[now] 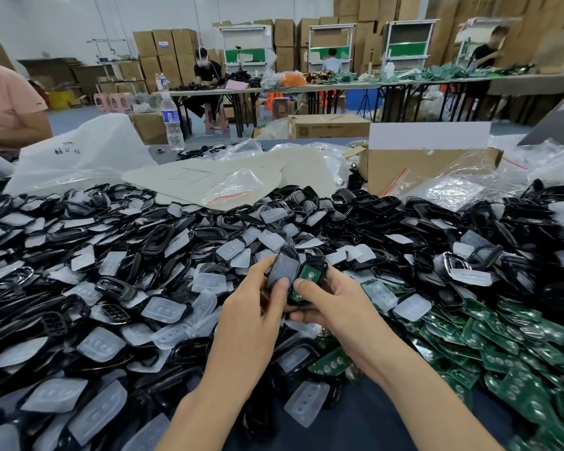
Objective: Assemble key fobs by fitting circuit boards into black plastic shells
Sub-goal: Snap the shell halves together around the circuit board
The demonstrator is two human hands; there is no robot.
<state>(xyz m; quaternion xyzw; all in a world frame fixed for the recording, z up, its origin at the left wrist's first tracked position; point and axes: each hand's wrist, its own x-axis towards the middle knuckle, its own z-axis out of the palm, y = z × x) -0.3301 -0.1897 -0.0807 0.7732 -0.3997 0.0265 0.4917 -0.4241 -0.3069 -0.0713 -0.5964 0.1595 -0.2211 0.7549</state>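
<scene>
Over the heap of loose shells [118, 288], the left hand [254, 301] pinches a dark cover [284, 268], tilted toward its mate. Just beside it, the right hand [329, 304] grips a black shell [319, 262], its thumb on the green board [307, 275] inside, likely to keep it seated for closing. Spare boards [518, 353] lie at the right.

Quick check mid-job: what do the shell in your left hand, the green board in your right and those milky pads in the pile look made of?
The shell in the left hand: black moulded plastic, judging by its glossy rim. The board in the right hand: green circuit laminate with pale, metal-looking round contacts. The milky pads: probably soft silicone, translucent, matte, with moulded button bumps.
</scene>
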